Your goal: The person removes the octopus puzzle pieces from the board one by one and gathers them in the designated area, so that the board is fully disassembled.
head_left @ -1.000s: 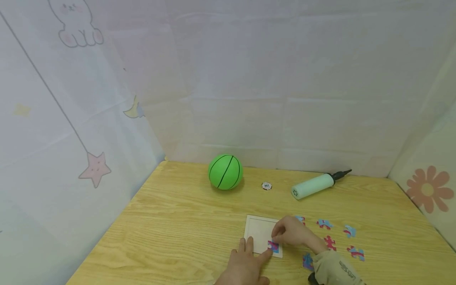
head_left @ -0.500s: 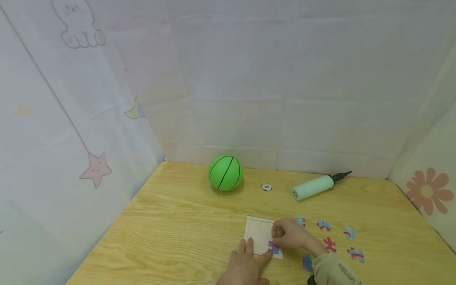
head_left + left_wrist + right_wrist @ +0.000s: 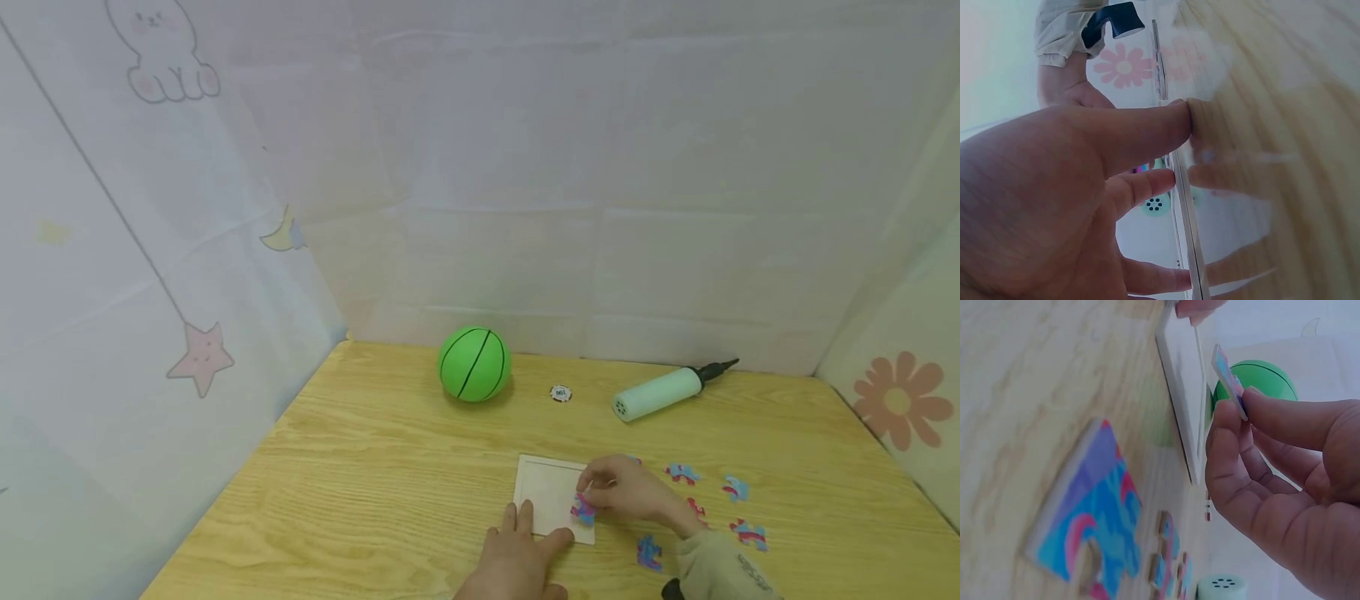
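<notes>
A white square puzzle tray lies on the wooden table near the front edge. My left hand rests on the tray's near left corner with straight fingers pressing its rim. My right hand pinches a pink and blue puzzle piece between thumb and fingers, tilted up off the tray's right side; in the right wrist view the piece stands clear of the tray. Several loose puzzle pieces lie to the right, one close to my right sleeve and one near that wrist.
A green ball sits at the back of the table. Beside it lie a small round chip and a pale green hand pump. Fabric walls enclose the table on the left, back and right.
The puzzle piece was lying in the tray's near right corner; my right hand has lifted it and drawn it slightly right. My left hand has stayed in place.
</notes>
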### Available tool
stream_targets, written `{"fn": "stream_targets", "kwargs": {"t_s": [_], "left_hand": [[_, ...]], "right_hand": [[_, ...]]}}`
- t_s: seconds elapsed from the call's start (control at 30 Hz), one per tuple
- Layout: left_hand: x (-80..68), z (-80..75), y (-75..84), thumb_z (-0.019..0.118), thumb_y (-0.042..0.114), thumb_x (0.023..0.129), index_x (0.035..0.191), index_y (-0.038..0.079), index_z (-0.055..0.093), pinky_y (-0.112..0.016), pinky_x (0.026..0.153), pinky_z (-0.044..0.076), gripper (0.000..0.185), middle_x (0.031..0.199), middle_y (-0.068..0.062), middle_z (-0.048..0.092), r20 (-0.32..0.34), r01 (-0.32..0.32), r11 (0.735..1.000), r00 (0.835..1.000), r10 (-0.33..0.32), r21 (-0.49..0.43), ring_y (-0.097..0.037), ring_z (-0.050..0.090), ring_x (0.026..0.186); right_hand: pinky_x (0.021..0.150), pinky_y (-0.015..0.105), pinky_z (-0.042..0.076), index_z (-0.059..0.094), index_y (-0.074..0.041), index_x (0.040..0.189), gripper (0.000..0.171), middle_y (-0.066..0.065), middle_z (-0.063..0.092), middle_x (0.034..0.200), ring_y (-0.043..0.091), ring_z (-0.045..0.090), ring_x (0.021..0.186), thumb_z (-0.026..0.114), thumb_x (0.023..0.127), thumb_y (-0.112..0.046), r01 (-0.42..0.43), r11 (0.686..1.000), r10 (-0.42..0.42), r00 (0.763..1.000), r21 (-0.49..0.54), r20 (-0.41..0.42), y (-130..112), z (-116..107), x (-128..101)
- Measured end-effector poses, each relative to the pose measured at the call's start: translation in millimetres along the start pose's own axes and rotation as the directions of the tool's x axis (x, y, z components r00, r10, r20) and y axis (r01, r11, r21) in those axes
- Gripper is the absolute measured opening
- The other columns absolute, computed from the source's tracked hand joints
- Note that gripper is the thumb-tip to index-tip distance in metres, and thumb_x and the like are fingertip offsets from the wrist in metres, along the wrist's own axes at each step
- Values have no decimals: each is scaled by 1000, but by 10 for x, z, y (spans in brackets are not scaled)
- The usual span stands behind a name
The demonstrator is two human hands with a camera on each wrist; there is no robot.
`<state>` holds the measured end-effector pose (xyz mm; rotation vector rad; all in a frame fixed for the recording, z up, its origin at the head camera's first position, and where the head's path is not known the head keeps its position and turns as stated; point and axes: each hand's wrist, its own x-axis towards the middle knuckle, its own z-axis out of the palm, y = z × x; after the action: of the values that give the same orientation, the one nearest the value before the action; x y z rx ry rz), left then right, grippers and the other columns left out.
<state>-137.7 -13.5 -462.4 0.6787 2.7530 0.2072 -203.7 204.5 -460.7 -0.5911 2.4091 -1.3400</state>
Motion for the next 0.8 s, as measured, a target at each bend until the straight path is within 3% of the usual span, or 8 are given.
{"fn": "stream_targets", "kwargs": {"t_s": [0.17, 0.3, 0.43, 0.67, 0.8], "left_hand": [[-5, -5, 6, 73, 51, 75, 128, 44, 49, -61, 91, 43, 59, 142, -24, 41, -10, -8, 1000, 1000, 8, 2, -46, 39, 130], [-7, -3, 10, 73, 50, 76, 130, 44, 48, -63, 92, 42, 60, 143, -24, 39, -3, -7, 1000, 1000, 7, -12, -46, 37, 131], [1, 0, 6, 74, 48, 77, 130, 42, 49, -63, 92, 42, 59, 143, -25, 39, 2, -13, 999, 1000, 13, -33, -47, 36, 131], [-3, 5, -18, 75, 46, 77, 130, 40, 50, -63, 90, 43, 59, 142, -26, 40, -11, -30, 999, 1000, 29, -45, -48, 37, 130], [-11, 15, -22, 75, 46, 77, 130, 40, 50, -63, 89, 43, 59, 141, -26, 40, -14, -27, 999, 1000, 27, -44, -48, 38, 130]], "right_hand": [[57, 29, 51, 68, -5, 95, 7, 5, 64, 87, 14, 58, 69, 63, 92, -9, 10, 1000, -9, 999, 20, -31, 17, -112, -135], [64, 29, 54, 66, -4, 98, 10, 8, 63, 91, 16, 59, 75, 60, 94, -11, 30, 1000, -30, 999, 9, -36, 34, -228, -289], [72, 31, 56, 65, -2, 100, 15, 9, 61, 94, 16, 62, 82, 60, 95, -15, 1, 999, 1, 999, 32, -54, 59, -352, -478], [53, 33, 51, 63, 2, 103, 20, 11, 63, 92, 16, 59, 65, 58, 96, -17, -44, 999, 45, 996, 17, -81, 135, -550, -776], [64, 34, 55, 62, 2, 105, 20, 12, 63, 97, 15, 62, 78, 58, 96, -16, -73, 996, 77, 994, 42, -82, 204, -631, -908]]}}
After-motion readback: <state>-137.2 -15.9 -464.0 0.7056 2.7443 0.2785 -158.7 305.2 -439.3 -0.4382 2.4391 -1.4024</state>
